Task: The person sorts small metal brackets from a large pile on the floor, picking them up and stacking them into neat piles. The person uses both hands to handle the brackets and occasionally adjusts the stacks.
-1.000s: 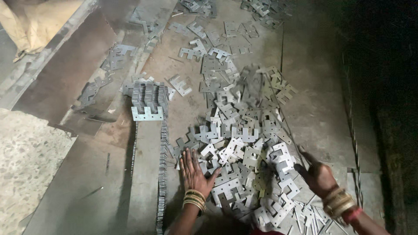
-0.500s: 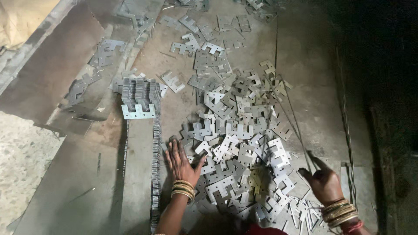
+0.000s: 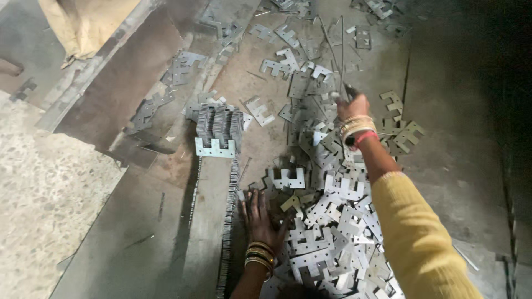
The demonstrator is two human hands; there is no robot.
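Sorting stamped plates on the floor, one hand down, one reaching out.

My left hand lies flat with its fingers spread and released on the near edge of the plate pile, touching the loose pieces beside the long row of plates set on edge. My right hand, at the end of my yellow sleeve, is stretched to the far side of the pile, its fingers clenched on thin metal rods that point away from me. A neat stack of plates stands left of the pile.
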